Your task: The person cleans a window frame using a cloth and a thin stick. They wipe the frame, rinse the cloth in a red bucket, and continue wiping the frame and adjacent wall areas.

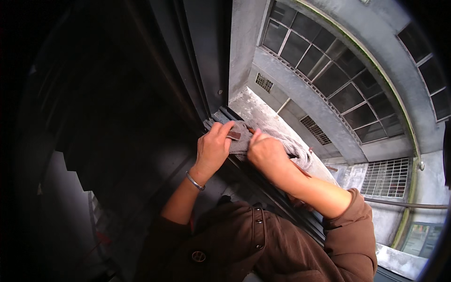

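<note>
A grey cloth [275,135] lies bunched over the window track and the outer sill. My left hand [215,142] pinches a small flat brown piece [234,135], whose material I cannot tell, between thumb and fingers just above the cloth. To its right, my right hand [266,149] is closed around a thin brown tool, with a short reddish-brown part [251,130] showing past the fingers and pointing at the cloth. The rest of that tool is hidden in the fist. A metal bangle is on my left wrist.
A dark window frame [208,53] rises beyond my hands, and its metal track [282,204] runs down to the lower right. Outside is a pale concrete ledge [259,105]. Across from it stands a grey building with gridded windows [331,74] and a barred window [385,178].
</note>
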Motion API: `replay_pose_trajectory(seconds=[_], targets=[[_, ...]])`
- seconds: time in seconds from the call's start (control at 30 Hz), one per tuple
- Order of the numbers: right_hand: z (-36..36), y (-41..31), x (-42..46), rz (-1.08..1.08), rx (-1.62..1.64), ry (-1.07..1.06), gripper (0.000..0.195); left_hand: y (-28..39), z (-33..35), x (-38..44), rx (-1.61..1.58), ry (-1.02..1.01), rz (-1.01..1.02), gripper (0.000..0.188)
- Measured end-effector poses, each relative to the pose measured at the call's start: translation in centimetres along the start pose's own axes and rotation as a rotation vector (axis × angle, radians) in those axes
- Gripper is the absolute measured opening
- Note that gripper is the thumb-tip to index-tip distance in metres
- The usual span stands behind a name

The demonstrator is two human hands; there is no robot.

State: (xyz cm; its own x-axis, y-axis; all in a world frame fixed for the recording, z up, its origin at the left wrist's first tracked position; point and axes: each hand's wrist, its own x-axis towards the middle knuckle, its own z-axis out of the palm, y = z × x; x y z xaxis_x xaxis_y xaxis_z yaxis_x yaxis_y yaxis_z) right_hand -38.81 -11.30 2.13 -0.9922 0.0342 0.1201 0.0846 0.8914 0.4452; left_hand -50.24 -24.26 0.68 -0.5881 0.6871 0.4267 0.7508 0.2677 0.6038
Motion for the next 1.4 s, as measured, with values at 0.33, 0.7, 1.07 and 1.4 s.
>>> replay_pose_trajectory(seconds=[0.33,0.7,1.07,1.4], targets=[[-4.8,5.7,-8.2,0.073,0.448,-0.196,0.040,-0.2,1.3,4.0,0.283,0.250,0.366,0.020],[-3.8,3.5,-5.4,-0.030,0.250,-0.174,0.020,-0.9,2.8,3.5,0.099,0.084,0.287,0.017],[0.0,2.5,1.1,0.165,0.636,0.136,0.010,-0.7,3.6,4.4,-0.091,0.118,0.085,0.020],[-4.7,11.8,-4.4,0.958,1.468,0.647,0.014,12.5,1.1,13.6,-0.082,0.342,0.518,0.025]])
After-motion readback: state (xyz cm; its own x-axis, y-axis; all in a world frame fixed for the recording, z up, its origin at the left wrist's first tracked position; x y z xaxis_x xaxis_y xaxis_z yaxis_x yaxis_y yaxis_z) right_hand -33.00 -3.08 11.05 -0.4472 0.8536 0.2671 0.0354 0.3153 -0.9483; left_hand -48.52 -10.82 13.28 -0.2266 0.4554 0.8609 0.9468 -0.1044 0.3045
